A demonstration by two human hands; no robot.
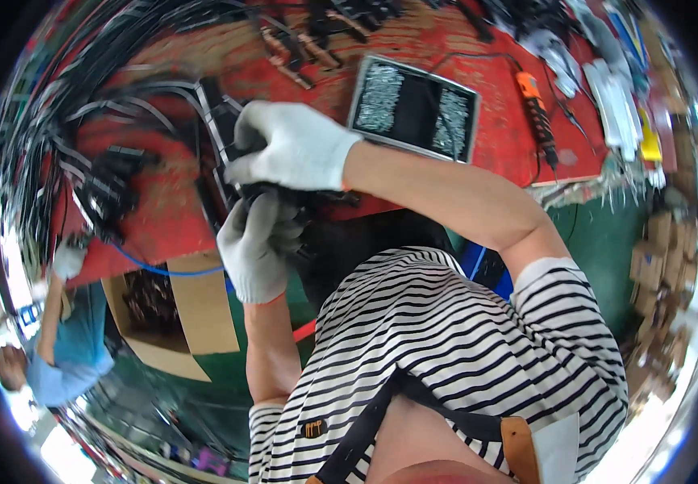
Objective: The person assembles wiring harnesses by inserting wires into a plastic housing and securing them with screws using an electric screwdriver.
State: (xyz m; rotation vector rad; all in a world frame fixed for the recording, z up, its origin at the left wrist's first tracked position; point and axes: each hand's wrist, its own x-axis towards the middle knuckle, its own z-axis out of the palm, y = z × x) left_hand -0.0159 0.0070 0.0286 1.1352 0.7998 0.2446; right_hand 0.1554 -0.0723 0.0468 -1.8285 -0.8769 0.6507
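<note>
At the front edge of the red table, both my hands are close together in white gloves. My right hand [296,149] closes its fingers on a long black part [218,133] with a pale strip along it. Just below, my left hand [258,246] has its fingers curled around the lower end of dark pieces there. What exactly lies between those fingers is hidden by the gloves and blurred. Black cables [143,101] run leftward from the part.
A metal tray [354,117] of small silvery screws lies beyond my right forearm. An orange and black electric screwdriver [536,117] is farther right. A cardboard box [212,310] with dark parts stands below the table edge. At left, a co-worker's gloved hand [69,258] touches the cables.
</note>
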